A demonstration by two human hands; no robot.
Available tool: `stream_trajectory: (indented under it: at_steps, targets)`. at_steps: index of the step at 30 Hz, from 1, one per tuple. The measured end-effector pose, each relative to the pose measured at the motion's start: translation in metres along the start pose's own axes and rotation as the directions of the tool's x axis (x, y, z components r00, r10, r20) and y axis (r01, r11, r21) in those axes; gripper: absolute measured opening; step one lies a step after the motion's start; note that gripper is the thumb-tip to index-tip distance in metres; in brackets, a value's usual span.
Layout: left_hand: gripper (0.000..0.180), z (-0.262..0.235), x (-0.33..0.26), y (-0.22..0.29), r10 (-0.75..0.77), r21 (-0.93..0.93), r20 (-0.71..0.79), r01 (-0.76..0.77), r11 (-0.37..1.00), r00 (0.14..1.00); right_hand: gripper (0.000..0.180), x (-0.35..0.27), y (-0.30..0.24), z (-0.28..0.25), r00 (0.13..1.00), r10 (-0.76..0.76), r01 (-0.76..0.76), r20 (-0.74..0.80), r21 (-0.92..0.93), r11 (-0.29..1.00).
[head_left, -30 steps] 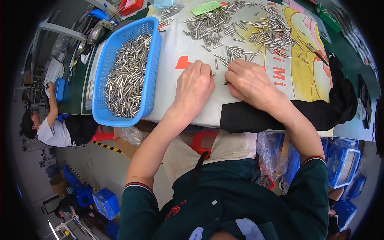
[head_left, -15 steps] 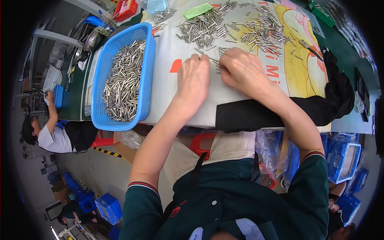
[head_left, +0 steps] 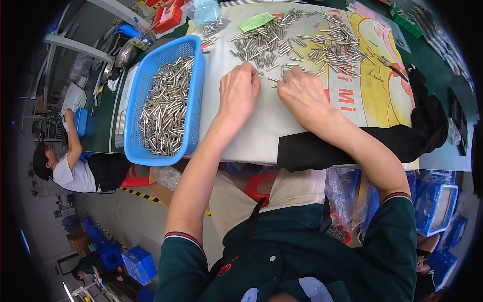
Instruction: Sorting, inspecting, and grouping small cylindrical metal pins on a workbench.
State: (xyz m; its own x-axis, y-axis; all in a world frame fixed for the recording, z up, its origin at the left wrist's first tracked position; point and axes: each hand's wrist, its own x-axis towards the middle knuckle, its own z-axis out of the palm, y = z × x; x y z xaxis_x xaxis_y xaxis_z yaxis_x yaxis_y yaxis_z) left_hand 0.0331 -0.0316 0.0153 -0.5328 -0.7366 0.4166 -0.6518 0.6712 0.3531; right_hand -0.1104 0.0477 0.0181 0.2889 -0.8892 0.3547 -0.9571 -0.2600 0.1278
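Observation:
My left hand [head_left: 238,93] is closed over the near part of the sheet, fingertips pressed together. A short shiny metal piece shows at its fingertips, too small to make out. Just to the right, my right hand [head_left: 304,93] is closed too, its fingers curled in and mostly hidden by its back. One slim metal pin [head_left: 283,72] stands out at its fingertips. Loose metal pins [head_left: 261,46] lie in a pile beyond both hands, with a second pile of pins [head_left: 336,50] to the right. A blue perforated basket [head_left: 198,95] full of similar pins stands left of my left hand.
A green paper slip [head_left: 255,22] rests on the left pile. Pliers [head_left: 392,66] lie on the printed sheet [head_left: 214,75] at right. Black cloth [head_left: 322,148] runs along the near edge under my right forearm. A red bin [head_left: 168,17] stands far left. Another person [head_left: 75,166] sits at left.
The view has shifted a little, so basket and table sit lower and further right. Both hands stay closed near the pins; the gap between them is slightly wider.

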Motion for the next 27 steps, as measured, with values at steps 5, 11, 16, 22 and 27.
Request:
stream_trajectory:
  at_steps: [5,11,16,22,27]
  targets:
    - [0.006,0.020,0.020,0.003,-0.037,-0.054,-0.040,0.035,0.998,0.999,0.005,-0.004,0.001,0.005,0.997,0.005,-0.001,-0.078,0.059,0.998]
    - [0.003,0.009,0.023,0.000,-0.069,0.124,0.077,0.059,0.990,0.995,0.002,-0.012,0.001,0.000,0.994,-0.005,0.031,-0.105,0.245,0.969]
    - [0.007,-0.002,0.014,0.001,-0.063,0.323,0.077,0.035,0.946,0.995,0.002,-0.014,-0.001,-0.010,0.990,-0.094,0.116,-0.107,0.217,0.969]
    - [0.007,0.000,0.008,0.000,0.052,0.385,0.101,-0.087,0.919,0.994,0.005,-0.014,-0.013,-0.013,0.997,-0.053,0.049,0.057,0.065,0.997]
    - [0.008,0.000,0.003,0.007,0.053,0.478,0.123,-0.106,0.872,0.991,0.006,-0.011,-0.016,-0.017,0.998,-0.063,0.063,-0.007,0.029,0.998]
